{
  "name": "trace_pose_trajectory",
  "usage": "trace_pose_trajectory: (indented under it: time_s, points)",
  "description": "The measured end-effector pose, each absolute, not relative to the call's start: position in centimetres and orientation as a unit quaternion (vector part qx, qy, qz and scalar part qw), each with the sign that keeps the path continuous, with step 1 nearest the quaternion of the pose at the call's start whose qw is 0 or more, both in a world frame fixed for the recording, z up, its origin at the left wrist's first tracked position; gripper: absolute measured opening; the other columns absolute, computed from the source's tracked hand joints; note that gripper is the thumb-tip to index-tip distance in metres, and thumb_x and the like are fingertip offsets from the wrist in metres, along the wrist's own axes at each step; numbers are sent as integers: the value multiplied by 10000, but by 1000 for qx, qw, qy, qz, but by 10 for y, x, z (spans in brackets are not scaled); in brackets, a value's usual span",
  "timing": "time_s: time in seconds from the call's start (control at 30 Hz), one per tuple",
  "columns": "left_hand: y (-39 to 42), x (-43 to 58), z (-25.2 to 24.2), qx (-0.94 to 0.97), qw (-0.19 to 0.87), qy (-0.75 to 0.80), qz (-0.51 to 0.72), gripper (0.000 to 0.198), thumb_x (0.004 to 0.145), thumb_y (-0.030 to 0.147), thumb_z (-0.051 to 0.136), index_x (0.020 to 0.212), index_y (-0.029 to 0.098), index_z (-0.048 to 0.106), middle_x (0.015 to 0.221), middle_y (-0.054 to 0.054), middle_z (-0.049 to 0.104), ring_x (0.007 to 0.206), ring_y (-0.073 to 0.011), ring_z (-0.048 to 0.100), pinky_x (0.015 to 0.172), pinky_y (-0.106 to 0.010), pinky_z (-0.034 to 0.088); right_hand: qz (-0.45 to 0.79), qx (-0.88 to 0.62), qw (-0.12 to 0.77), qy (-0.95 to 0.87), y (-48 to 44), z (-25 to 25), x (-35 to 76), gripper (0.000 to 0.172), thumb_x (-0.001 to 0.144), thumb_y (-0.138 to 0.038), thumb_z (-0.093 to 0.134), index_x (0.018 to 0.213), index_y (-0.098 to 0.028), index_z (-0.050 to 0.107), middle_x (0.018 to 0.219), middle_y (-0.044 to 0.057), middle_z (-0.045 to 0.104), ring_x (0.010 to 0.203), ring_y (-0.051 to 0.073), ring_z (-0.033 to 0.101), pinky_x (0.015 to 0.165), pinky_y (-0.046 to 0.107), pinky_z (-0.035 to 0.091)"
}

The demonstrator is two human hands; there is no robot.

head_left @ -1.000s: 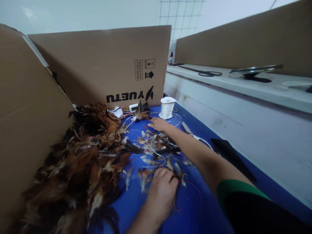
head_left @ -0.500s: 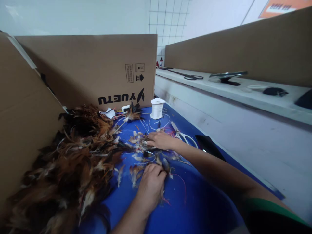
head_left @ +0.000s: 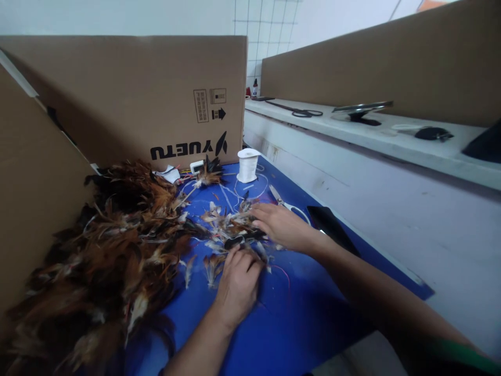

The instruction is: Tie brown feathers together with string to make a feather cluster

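A loose heap of small brown, grey and white feathers [head_left: 235,224] lies on the blue tabletop [head_left: 285,324]. My right hand [head_left: 284,225] rests against the heap's right side, fingers stretched out toward the left. At the near edge of the heap, my left hand [head_left: 239,284] lies palm down over feathers, its fingers bent and slightly apart, their tips partly hidden. Neither hand visibly grips anything. A few separate feathers [head_left: 212,269] lie just left of my left hand. Beyond my right hand are white-handled scissors [head_left: 291,205].
A big pile of brown and black feathers [head_left: 117,261] covers the left side. A white spool [head_left: 247,166] and a feather bunch [head_left: 207,175] stand before the cardboard box [head_left: 129,99]. A dark flat object [head_left: 332,227] lies along the right edge, below a white ledge [head_left: 344,128].
My right hand has shifted right across the small feathers. My left hand has moved slightly forward against the heap, covering feathers nearest me. The whole view has tilted down a little.
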State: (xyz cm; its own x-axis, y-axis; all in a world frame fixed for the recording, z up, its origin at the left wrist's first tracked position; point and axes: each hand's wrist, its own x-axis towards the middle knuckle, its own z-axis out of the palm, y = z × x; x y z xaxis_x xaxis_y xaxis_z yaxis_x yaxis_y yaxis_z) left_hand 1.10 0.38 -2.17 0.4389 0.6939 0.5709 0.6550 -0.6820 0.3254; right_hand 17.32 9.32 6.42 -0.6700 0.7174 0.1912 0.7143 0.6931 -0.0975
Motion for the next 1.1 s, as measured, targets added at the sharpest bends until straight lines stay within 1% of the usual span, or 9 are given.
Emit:
trace_pose_trajectory:
  time_s: [0.13,0.23,0.4,0.6,0.77,0.87,0.97,1.03,1.1]
  points:
    - [-5,12,-6,878,39,336,339,258,843,140,427,1018,180,611,969,-65,632,1022,-203,533,1056,-491,295,20,-475,90,-875,74,60,200,339,922,-208,342,1218,-190,505,1152,106,588,989,204,595,813,318,468]
    - [-12,16,0,908,72,283,299,273,837,317,505,1055,187,607,1048,-69,619,1090,-218,500,1078,-478,257,24,-507,44,-861,60,45,214,391,900,-199,365,1284,-194,440,1156,117,580,935,212,618,739,309,482]
    - [-15,20,-5,932,101,273,218,517,751,531,587,1181,246,553,1198,-65,557,1205,-247,415,1091,-503,201,5,-499,1,-867,51,21,210,356,880,-167,393,1219,-130,495,1103,148,604,1015,240,577,841,337,446]
    - [1,7,-14,903,41,370,214,361,830,306,549,1183,227,546,1188,-91,552,1186,-238,443,1066,-530,236,7,-438,14,-899,50,21,176,401,806,-88,461,1203,-93,519,1139,164,592,1043,255,550,866,353,428]
    - [11,-6,-13,849,-48,458,259,277,841,199,521,1112,170,574,1129,-113,592,1101,-245,507,983,-489,346,54,-419,88,-902,50,35,171,358,846,-84,404,1157,-179,552,1060,102,636,907,187,608,759,287,442]
    - [9,-8,-6,821,-80,479,300,209,853,249,522,1030,174,604,1072,-104,628,1045,-254,532,910,-468,376,49,-463,153,-871,54,42,180,240,894,-171,393,985,-180,615,932,75,664,810,169,618,733,274,436]
    - [6,-8,-2,809,-115,460,347,148,862,226,513,953,173,617,896,-68,669,921,-222,580,879,-453,381,23,-491,256,-832,62,43,193,222,908,-235,398,863,-184,609,862,51,651,787,167,604,743,281,439]
    - [5,-8,-3,816,-130,421,375,159,870,153,479,957,163,613,788,-44,671,783,-169,604,853,-408,414,6,-501,320,-805,68,41,201,189,886,-202,413,883,-188,601,930,60,629,819,168,591,755,283,442]
    - [5,-7,-5,830,-136,375,389,237,866,74,437,1022,152,597,831,-55,684,765,-147,617,824,-356,452,7,-511,357,-781,75,36,207,194,857,-171,426,944,-193,598,1001,68,610,818,164,585,748,280,447]
